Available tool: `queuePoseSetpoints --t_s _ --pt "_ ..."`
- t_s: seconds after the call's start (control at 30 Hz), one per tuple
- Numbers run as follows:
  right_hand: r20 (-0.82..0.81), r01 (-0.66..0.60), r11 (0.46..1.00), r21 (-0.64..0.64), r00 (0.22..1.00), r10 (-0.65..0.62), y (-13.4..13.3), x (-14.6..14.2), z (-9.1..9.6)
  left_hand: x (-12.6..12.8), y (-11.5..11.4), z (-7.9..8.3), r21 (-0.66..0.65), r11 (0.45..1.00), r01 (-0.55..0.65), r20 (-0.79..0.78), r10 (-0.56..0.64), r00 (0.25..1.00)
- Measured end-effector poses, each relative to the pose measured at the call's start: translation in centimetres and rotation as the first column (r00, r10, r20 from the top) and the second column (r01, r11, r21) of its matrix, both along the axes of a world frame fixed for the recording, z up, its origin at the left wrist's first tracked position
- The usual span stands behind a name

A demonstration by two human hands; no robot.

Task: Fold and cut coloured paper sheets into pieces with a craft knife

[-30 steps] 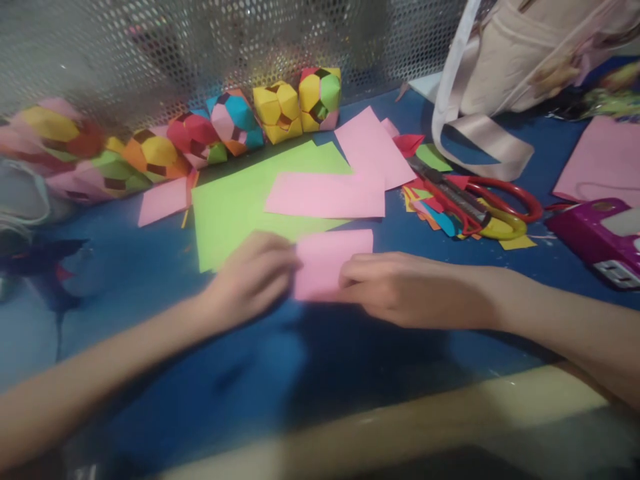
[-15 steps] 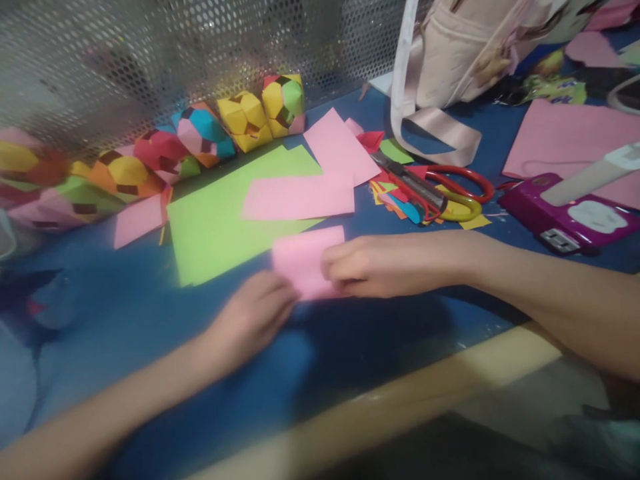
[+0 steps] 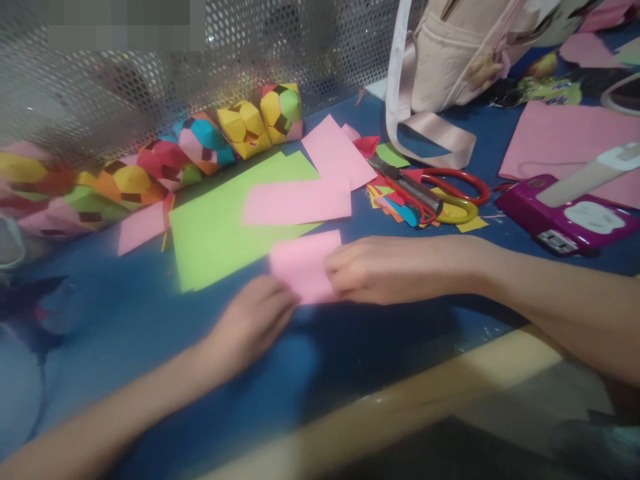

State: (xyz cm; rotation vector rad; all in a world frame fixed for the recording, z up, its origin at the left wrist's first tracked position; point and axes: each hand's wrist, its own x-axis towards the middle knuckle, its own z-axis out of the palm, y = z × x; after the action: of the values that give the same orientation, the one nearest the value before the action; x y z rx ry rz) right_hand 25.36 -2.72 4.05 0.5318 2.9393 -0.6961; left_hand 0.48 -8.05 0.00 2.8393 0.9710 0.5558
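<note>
Head camera view: a small, plain pink, roughly rectangular piece of paper (image 3: 303, 265) lies on a glossy blue tabletop (image 3: 200, 413), between two bare hands. Its surface is smooth and matte, with a soft curved band near the upper edge (blur hides whether that is a crease). Just beyond it are flat light-green paper sheets (image 3: 210, 233), partly covered by a longer pink paper strip (image 3: 297, 202).

The left hand (image 3: 257, 313) reaches in from the lower left, forearm slanting upward, fingers drawn together at the paper's lower left corner; whether they pinch or only press, I cannot tell. The right hand (image 3: 363, 270) comes in almost level from the right, knuckles up, its fingers curled closed over the paper's right side, holding it.
</note>
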Motion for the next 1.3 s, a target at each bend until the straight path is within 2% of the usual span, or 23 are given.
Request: queuePoseSetpoints --t_s 0.37,0.57,0.8,0.93,1.17,1.3 --pt "-0.019 -0.002 0.999 -0.034 1.000 0.001 -0.1 -0.1 -0.1 -0.2 0.0 -0.1 0.027 1.000 0.005 0.003 -0.005 1.000" --pt "0.072 0.004 1.000 -0.016 0.997 -0.003 -0.2 0.0 0.6 -0.1 0.0 -0.2 0.030 0.999 0.014 0.000 -0.014 1.000" --pt "0.085 0.016 0.995 -0.103 0.996 -0.008 -0.1 0.3 1.2 -0.1 -0.3 0.3 0.016 1.000 0.010 -0.049 -0.009 0.999" --pt "0.071 0.017 0.994 -0.107 0.997 -0.009 -0.1 0.3 1.0 0.0 -1.4 0.6 0.005 1.000 0.031 -0.052 -0.030 0.998" --pt "0.113 0.051 0.989 -0.142 0.993 -0.035 -0.4 0.2 1.5 -0.2 -5.0 1.5 -0.035 0.984 0.172 -0.154 -0.175 0.972" --pt "0.124 0.066 0.984 -0.163 0.991 -0.046 -0.4 0.1 1.6 0.2 -5.3 1.8 -0.017 0.987 0.158 -0.154 -0.159 0.975"
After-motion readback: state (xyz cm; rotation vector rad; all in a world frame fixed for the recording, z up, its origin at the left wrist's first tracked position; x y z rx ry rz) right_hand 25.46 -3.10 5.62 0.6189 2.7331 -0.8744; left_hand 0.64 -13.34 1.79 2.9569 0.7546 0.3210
